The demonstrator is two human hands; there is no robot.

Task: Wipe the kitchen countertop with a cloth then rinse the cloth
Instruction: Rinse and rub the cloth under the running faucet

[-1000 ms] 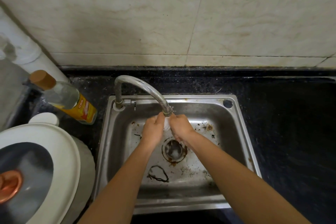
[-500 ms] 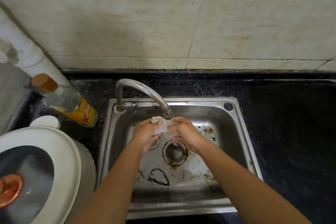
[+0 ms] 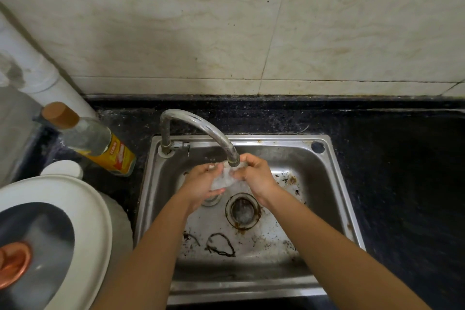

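Observation:
A small wet white cloth (image 3: 224, 178) is bunched between both hands over the steel sink (image 3: 334, 173), right under the spout of the curved tap (image 3: 201, 126). My left hand (image 3: 202, 184) grips its left side and my right hand (image 3: 256, 173) grips its right side. Part of the cloth is hidden by my fingers. The black countertop (image 3: 402, 171) surrounds the sink.
The sink floor has a rusty drain (image 3: 242, 210) and dark debris (image 3: 220, 244). Left of the sink stand a clear bottle with a yellow label (image 3: 100, 143) and a white appliance lid with a copper knob (image 3: 50, 234). A white pipe (image 3: 30, 68) runs up the tiled wall.
My hands have spread apart a little and opened the cloth out under the spout; one second ago they were pressed close together around it.

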